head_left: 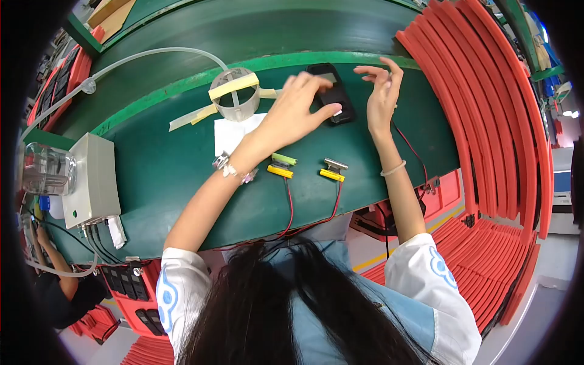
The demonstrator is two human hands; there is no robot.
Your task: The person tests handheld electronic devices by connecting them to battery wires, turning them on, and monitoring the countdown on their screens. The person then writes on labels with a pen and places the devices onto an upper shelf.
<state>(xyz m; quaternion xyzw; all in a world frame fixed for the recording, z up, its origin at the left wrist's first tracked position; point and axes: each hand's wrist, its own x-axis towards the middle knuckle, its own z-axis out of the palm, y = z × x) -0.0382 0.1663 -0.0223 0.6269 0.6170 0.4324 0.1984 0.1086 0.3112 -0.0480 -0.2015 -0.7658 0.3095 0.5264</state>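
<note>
My left hand [295, 112] is over the green bench, fingers apart and slightly blurred, beside a black device [338, 97] with a small screen; its thumb overlaps the device. To the right of the device, my right hand [382, 100] is raised with fingers spread and nothing in it. Below my left hand lie a green and yellow clip [280, 171] and a silver and yellow clip [332, 175], both on red wires. A clear round cup [236, 109] with yellow tape stands behind my left wrist, near a white paper [230, 135].
A grey box [92, 179] with cables and a clear jar [45, 170] stand at the left. Tall stacks of red trays [468, 109] line the right. A hose [140, 55] arches to the cup. Another person's arm [55, 255] shows at the far left.
</note>
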